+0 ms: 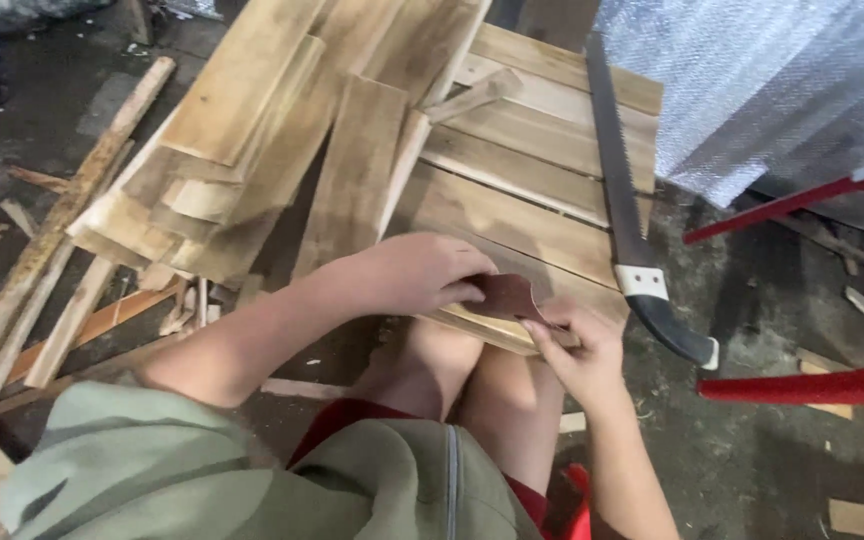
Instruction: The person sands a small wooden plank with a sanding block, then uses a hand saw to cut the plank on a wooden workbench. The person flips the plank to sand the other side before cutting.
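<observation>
The big pile of loose boards (282,130) leans in a messy heap at the person's left, and it could slide down toward the legs if it gets bumped, because the boards just rest on each other. Beside the pile, the slatted wooden pallet (532,170) works as a bench, and a long saw (624,200) lies on it with its black handle hanging off the near edge; an elbow could knock it off, and its teeth look sharp. The small wood piece (482,328) lies at the near edge of the pallet, just above the knees. It could slip, since only the hands keep it in place. The left hand (417,272) presses down on it with curled fingers, so its grip is closed on the wood. The right hand (577,350) pinches a brown sheet of sandpaper (507,295) that lies over the wood. Rough edges could give splinters to bare fingers. Most of the small wood piece is hidden under the hands and the paper. The red metal frame (802,385) on the right is cut off, so it is hard to tell what it is.
</observation>
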